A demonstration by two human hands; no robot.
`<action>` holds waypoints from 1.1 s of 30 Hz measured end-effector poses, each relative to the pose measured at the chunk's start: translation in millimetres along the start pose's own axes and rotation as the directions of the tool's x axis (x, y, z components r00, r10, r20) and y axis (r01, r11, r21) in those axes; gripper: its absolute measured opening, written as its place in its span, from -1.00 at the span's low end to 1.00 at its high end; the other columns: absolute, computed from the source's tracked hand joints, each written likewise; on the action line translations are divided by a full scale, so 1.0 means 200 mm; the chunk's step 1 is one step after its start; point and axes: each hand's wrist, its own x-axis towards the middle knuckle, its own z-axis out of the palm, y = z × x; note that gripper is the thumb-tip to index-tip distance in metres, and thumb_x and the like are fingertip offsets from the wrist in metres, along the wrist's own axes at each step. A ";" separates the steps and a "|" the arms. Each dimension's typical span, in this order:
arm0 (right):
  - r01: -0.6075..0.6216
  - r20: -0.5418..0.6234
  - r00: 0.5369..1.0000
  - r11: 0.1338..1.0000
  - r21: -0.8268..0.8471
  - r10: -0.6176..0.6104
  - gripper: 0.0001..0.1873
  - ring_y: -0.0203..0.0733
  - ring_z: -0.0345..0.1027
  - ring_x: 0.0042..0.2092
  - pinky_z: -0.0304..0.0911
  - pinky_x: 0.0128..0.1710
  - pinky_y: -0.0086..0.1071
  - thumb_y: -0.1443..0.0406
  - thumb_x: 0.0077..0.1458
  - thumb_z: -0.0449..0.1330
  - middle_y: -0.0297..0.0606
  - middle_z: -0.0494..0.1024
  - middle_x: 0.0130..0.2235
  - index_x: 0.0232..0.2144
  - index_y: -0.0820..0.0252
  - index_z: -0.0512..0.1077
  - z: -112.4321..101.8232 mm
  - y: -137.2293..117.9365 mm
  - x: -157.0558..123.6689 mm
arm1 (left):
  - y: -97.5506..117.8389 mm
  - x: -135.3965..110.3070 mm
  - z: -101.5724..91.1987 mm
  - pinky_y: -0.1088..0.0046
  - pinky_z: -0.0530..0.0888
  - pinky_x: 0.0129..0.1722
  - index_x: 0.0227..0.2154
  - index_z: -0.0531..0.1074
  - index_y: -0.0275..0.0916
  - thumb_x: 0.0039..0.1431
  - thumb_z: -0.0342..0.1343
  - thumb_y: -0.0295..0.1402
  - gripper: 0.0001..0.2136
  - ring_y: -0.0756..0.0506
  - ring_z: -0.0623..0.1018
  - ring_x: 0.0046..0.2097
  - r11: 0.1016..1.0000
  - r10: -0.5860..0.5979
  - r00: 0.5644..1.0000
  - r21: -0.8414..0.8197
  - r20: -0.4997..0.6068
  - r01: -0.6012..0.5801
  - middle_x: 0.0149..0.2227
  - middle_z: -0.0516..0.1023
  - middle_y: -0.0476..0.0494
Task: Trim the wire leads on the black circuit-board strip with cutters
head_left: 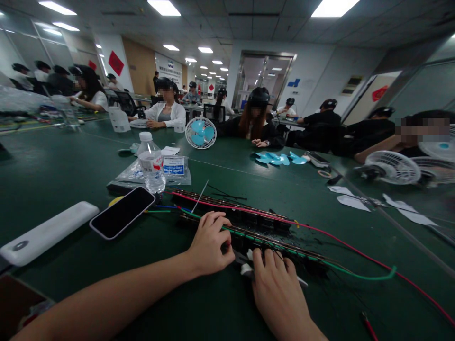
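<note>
My left hand (pixel 209 241) rests on a long black strip of parts (pixel 256 232) that lies across the green table (pixel 64 166); its fingers curl over the strip's near edge. My right hand (pixel 275 284) lies just right of it, fingers bent down onto the same strip, over a small white piece (pixel 246 270). A red wire (pixel 355 248) and a green wire (pixel 359 276) run along the strip and off to the right. A thin white tie (pixel 200 195) sticks up near the strip's left end.
A black phone (pixel 122 211), a white power bank (pixel 46 232) and a water bottle (pixel 151 162) on plastic bags sit at the left. A small fan (pixel 201 133), blue fan blades (pixel 279 158) and white fan guards (pixel 393 166) lie farther back. Several other people sit around the table.
</note>
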 end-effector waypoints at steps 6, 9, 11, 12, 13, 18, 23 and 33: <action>0.000 0.010 1.000 1.000 0.012 0.000 -0.64 0.05 0.22 -0.11 0.03 -0.10 -0.07 0.40 0.01 0.03 -0.06 0.39 -0.17 -0.08 0.25 0.30 0.00 0.00 0.00 | 0.00 0.00 0.00 0.08 0.17 0.05 -0.54 0.43 -0.24 -0.14 0.13 -0.47 -0.97 -0.26 0.24 0.07 1.000 0.004 1.000 -0.016 0.013 -0.004 -0.17 0.41 -0.13; 0.000 0.000 1.000 1.000 0.003 0.000 -0.65 0.05 0.22 -0.12 0.04 -0.11 -0.07 0.40 0.01 0.03 -0.06 0.39 -0.19 -0.09 0.24 0.30 0.00 0.00 0.00 | 0.00 0.00 0.00 0.07 0.18 0.03 -0.53 0.45 -0.23 -0.14 0.13 -0.46 -0.95 -0.26 0.25 0.06 1.000 0.009 1.000 -0.021 0.016 -0.009 -0.17 0.41 -0.13; 0.001 -0.004 1.000 1.000 -0.003 -0.001 -0.64 0.06 0.22 -0.12 0.04 -0.11 -0.07 0.39 0.02 0.03 -0.06 0.38 -0.19 -0.08 0.24 0.30 -0.01 0.00 0.00 | 0.00 0.00 0.00 0.07 0.18 0.03 -0.53 0.45 -0.23 -0.15 0.14 -0.46 -0.95 -0.26 0.25 0.06 1.000 0.013 1.000 -0.026 0.014 -0.013 -0.18 0.42 -0.14; 0.002 -0.003 1.000 1.000 -0.004 -0.002 -0.64 0.06 0.22 -0.12 0.04 -0.12 -0.07 0.39 0.02 0.03 -0.06 0.38 -0.19 -0.08 0.24 0.30 -0.01 0.00 0.00 | 0.00 0.00 0.00 0.07 0.18 0.03 -0.54 0.45 -0.23 -0.15 0.14 -0.45 -0.95 -0.27 0.25 0.06 0.999 0.015 1.000 -0.030 0.012 -0.015 -0.18 0.42 -0.14; 0.002 0.000 1.000 1.000 -0.003 -0.002 -0.64 0.05 0.23 -0.13 0.04 -0.12 -0.07 0.39 0.02 0.03 -0.06 0.38 -0.19 -0.08 0.24 0.30 -0.01 0.00 0.00 | 0.00 0.00 0.00 0.07 0.18 0.03 -0.55 0.45 -0.23 -0.15 0.15 -0.45 -0.96 -0.27 0.26 0.05 0.999 0.018 1.000 -0.033 0.009 -0.018 -0.18 0.42 -0.14; -0.001 0.018 1.000 1.000 -0.001 0.001 -0.65 0.05 0.22 -0.13 0.04 -0.13 -0.07 0.39 0.02 0.03 -0.08 0.38 -0.20 -0.09 0.24 0.30 -0.01 0.00 0.00 | 0.00 -0.01 0.00 0.08 0.18 0.02 -0.57 0.45 -0.22 -0.12 0.14 -0.46 -0.98 -0.25 0.27 0.04 0.999 0.021 1.000 -0.042 -0.004 -0.021 -0.21 0.44 -0.11; -0.004 0.009 1.000 1.000 -0.007 0.004 -0.66 0.04 0.22 -0.13 0.04 -0.13 -0.07 0.39 0.03 0.01 -0.07 0.38 -0.20 -0.09 0.24 0.29 -0.01 0.00 0.00 | -0.01 -0.01 0.00 0.11 0.19 0.01 -0.59 0.43 -0.24 -0.12 0.13 -0.47 -0.97 -0.24 0.27 0.04 0.999 0.011 1.000 -0.039 0.001 -0.011 -0.21 0.44 -0.10; -0.007 0.010 1.000 1.000 -0.006 0.007 -0.67 0.04 0.22 -0.13 0.04 -0.14 -0.08 0.41 0.04 0.00 -0.08 0.38 -0.21 -0.09 0.24 0.30 -0.01 -0.01 0.00 | -0.03 -0.01 0.01 0.13 0.20 0.03 -0.57 0.41 -0.25 -0.10 0.09 -0.51 -0.94 -0.23 0.27 0.04 0.999 -0.013 1.000 -0.037 0.013 0.014 -0.21 0.44 -0.10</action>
